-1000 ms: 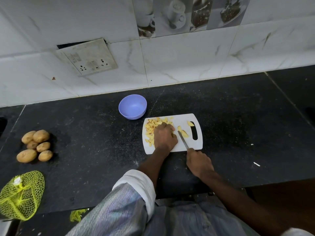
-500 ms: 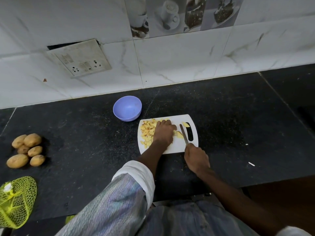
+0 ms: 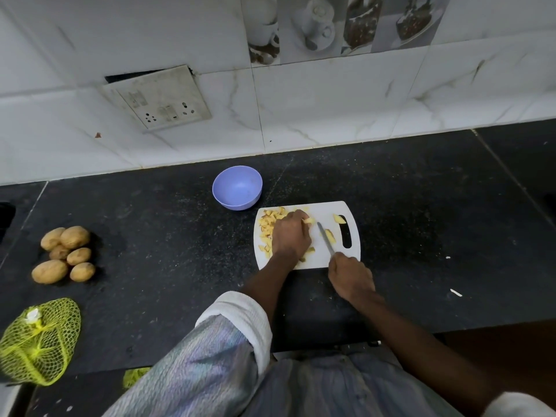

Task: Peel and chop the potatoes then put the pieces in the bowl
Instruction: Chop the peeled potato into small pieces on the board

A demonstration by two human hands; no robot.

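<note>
White board (image 3: 313,260) on the black tabletop (image 3: 150,236), potato pieces (image 3: 267,224) piled on it.
Left hand (image 3: 290,236) curls over a piece; right hand (image 3: 350,275) grips the knife (image 3: 325,237). Bowl (image 3: 237,188) sits just behind the board.

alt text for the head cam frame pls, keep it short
A person chops potato on a white cutting board: the right hand grips a knife, the left hand steadies yellow potato pieces. An empty purple bowl sits behind the board; whole potatoes lie far left on the black counter.
</note>
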